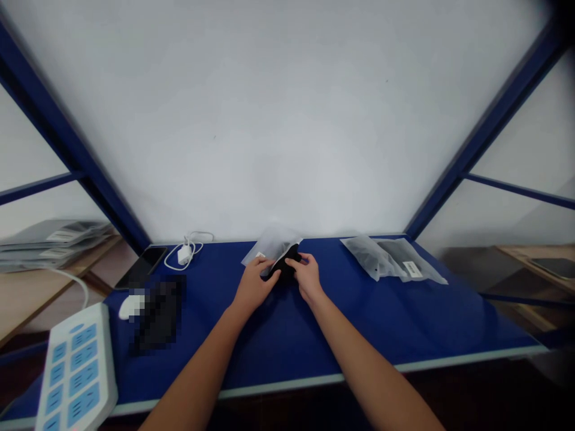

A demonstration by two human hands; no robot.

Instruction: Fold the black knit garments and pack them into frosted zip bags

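Note:
Between my two hands is a soft black item (pixel 286 263), cloth-like, whose exact kind I cannot make out. My left hand (pixel 257 280) pinches its left side with thumb and fingers. On its right side the fingers of my right hand (pixel 307 273) close around the edge. Just behind the hands a translucent plastic bag (pixel 268 244) with a small white label lies against the back wall, partly covered by the black item.
Two frosted plastic bags (pixel 390 258) lie at the right. Along the left are a white charger (pixel 184 254) with its cable, a dark phone (pixel 142 266), a white mouse (pixel 131 306), a pixelated dark object (pixel 159 317) and a large power strip (pixel 81 365). Blue frame posts (pixel 485 126) flank the table.

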